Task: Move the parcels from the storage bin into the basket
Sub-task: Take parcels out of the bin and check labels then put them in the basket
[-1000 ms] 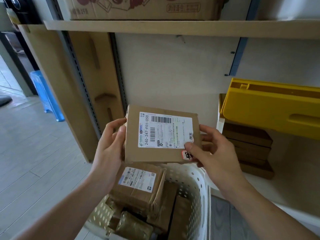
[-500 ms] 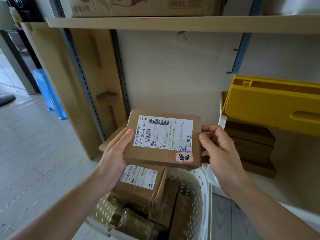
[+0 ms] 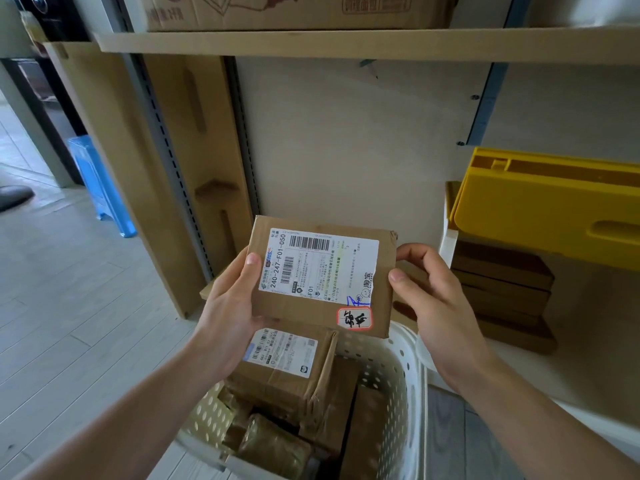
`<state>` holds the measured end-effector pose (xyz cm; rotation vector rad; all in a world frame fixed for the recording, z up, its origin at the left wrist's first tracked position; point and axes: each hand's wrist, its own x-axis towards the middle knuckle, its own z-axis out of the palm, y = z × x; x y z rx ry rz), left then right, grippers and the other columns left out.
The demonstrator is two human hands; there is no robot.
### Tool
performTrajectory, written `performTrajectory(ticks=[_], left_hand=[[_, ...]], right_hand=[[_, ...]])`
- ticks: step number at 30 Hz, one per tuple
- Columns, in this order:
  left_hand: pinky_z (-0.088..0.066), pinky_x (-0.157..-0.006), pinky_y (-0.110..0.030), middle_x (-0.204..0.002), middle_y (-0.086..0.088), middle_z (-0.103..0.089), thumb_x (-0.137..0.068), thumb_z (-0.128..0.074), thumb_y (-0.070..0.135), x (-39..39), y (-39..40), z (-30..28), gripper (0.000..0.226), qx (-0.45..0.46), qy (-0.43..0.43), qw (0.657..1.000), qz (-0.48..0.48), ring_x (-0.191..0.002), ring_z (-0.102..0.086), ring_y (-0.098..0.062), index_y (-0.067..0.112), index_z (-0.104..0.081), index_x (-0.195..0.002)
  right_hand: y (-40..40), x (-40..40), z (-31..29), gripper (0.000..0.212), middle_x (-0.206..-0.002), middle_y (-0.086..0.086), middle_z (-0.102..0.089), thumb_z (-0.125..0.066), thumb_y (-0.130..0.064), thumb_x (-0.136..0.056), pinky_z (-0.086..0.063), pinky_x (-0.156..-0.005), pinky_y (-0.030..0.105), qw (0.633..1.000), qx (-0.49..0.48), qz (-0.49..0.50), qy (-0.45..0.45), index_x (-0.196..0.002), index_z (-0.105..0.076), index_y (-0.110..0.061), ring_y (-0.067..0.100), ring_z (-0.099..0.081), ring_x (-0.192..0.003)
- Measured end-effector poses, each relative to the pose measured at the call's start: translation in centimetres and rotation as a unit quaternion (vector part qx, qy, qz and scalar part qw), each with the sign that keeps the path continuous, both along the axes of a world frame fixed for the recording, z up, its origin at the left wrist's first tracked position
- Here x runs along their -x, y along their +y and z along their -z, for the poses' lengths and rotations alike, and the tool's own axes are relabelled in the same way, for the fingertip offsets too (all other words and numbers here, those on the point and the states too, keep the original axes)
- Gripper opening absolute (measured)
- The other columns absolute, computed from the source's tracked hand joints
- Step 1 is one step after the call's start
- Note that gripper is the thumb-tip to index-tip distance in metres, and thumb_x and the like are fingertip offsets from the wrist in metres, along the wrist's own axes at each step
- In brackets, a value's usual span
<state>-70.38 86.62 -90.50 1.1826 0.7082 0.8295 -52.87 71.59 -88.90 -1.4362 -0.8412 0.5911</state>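
Head view: both hands hold the flat parcel (image 3: 322, 278) by its short ends, left hand (image 3: 228, 306) and right hand (image 3: 433, 306) with thumbs on its labelled face. It hangs just above the basket (image 3: 408, 368), long axis running left to right; the drop lies straight down.

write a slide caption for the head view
Both hands hold a labelled brown cardboard parcel above a white perforated basket.

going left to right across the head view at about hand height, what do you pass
blue stool → left hand → held parcel → right hand → stacked cardboard boxes under the yellow bin
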Motion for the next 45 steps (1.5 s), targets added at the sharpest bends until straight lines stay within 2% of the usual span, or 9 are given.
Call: performTrajectory(ticks=[6, 9, 11, 15, 20, 25, 29, 37, 45], left_hand=[[-0.06, -0.082, -0.052, -0.108, -0.003, -0.076, -0.103, -0.048, 0.036, 0.2, 0.1, -0.4, 0.027, 0.022, 0.015, 0.998, -0.051, -0.109, -0.069, -0.022, 0.03, -0.071, -0.117], [-0.06, -0.076, -0.045, -0.104, -0.005, -0.075, -0.098, -0.058, 0.037, 0.3, 0.4, -0.7, 0.023, 0.029, -0.001, 0.995, -0.093, -0.107, -0.07, -0.023, 0.023, -0.07, -0.113], [-0.062, -0.072, -0.042, -0.107, -0.006, -0.074, -0.093, -0.066, 0.034, 0.2, 0.5, -0.9, 0.031, 0.033, -0.022, 0.993, -0.114, -0.104, -0.073, -0.024, 0.021, -0.064, -0.121], [-0.063, -0.063, -0.036, -0.107, -0.002, -0.075, -0.091, -0.07, 0.023, -0.3, 0.1, -1.5, 0.047, 0.062, -0.064, 0.987, -0.133, -0.088, -0.077, -0.018, 0.028, -0.052, -0.134], [-0.059, -0.052, -0.028, -0.101, -0.001, -0.079, -0.092, -0.069, 0.022, -0.9, -0.8, -1.4, 0.032, 0.092, -0.069, 0.991, -0.069, -0.084, -0.078, -0.016, 0.027, -0.062, -0.123], [-0.062, -0.064, -0.033, -0.112, -0.001, -0.077, -0.097, -0.06, 0.016, -1.1, -1.3, -1.1, 0.036, 0.026, -0.06, 0.998, -0.01, -0.098, -0.076, -0.019, 0.027, -0.061, -0.131], [-0.059, -0.088, -0.046, -0.122, 0.006, -0.073, -0.1, -0.054, 0.012, -1.2, -1.9, -0.9, 0.041, -0.126, 0.008, 0.991, 0.041, -0.113, -0.07, -0.021, 0.034, -0.055, -0.134], [-0.063, -0.08, -0.035, -0.114, 0.012, -0.075, -0.1, -0.056, 0.015, -1.0, -1.7, -0.4, 0.038, -0.188, 0.065, 0.979, 0.031, -0.105, -0.073, -0.014, 0.032, -0.055, -0.134], [-0.064, -0.076, -0.035, -0.113, 0.01, -0.076, -0.098, -0.058, 0.016, -0.3, -1.1, -0.5, 0.034, -0.156, 0.052, 0.986, 0.027, -0.103, -0.074, -0.017, 0.037, -0.058, -0.125]], right_hand=[[-0.3, 0.5, -0.5, 0.02, -0.1, -0.006, -0.077, -0.06, -0.021, -0.095, -0.056, -0.078, 0.021, 0.997, -0.013, -0.059, 0.039, -0.107, -0.054, -0.006, 0.008, -0.073, -0.096], [-0.3, 0.4, -0.5, 0.065, -0.113, -0.008, -0.071, -0.073, -0.034, -0.074, -0.056, -0.071, 0.014, 0.997, -0.013, -0.064, 0.046, -0.133, -0.048, -0.026, 0.001, -0.071, -0.095], [-0.3, 0.5, -0.1, 0.081, -0.12, -0.01, -0.065, -0.085, -0.036, -0.073, -0.06, -0.074, 0.024, 0.996, 0.003, -0.082, 0.045, -0.14, -0.042, -0.044, 0.004, -0.07, -0.101], [-0.3, 1.0, 0.5, 0.066, -0.118, -0.026, -0.065, -0.075, -0.042, -0.075, -0.06, -0.08, 0.028, 0.991, 0.03, -0.13, 0.01, -0.134, -0.047, -0.05, 0.005, -0.067, -0.111], [-0.4, 1.3, 0.9, 0.071, -0.129, -0.011, -0.061, -0.07, -0.063, -0.066, -0.056, -0.08, 0.017, 0.989, 0.04, -0.142, 0.021, -0.127, -0.046, -0.035, -0.001, -0.062, -0.114], [-0.5, 1.3, 0.9, 0.065, -0.124, -0.019, -0.065, -0.067, -0.052, -0.072, -0.054, -0.082, 0.016, 0.991, 0.036, -0.13, 0.013, -0.13, -0.047, -0.032, -0.003, -0.061, -0.115], [-0.1, 1.4, 1.2, 0.046, -0.12, -0.028, -0.066, -0.068, -0.023, -0.093, -0.055, -0.085, 0.015, 0.995, 0.023, -0.091, 0.017, -0.132, -0.046, -0.037, -0.008, -0.058, -0.119], [0.3, 1.2, 1.2, 0.044, -0.115, -0.026, -0.069, -0.063, -0.012, -0.097, -0.057, -0.094, 0.03, 0.998, 0.028, -0.048, -0.009, -0.123, -0.051, -0.045, -0.004, -0.064, -0.112], [0.5, 0.8, 1.5, 0.04, -0.109, -0.025, -0.071, -0.065, -0.018, -0.097, -0.058, -0.075, 0.018, 0.995, 0.049, -0.082, -0.004, -0.121, -0.051, -0.047, -0.003, -0.067, -0.105]])
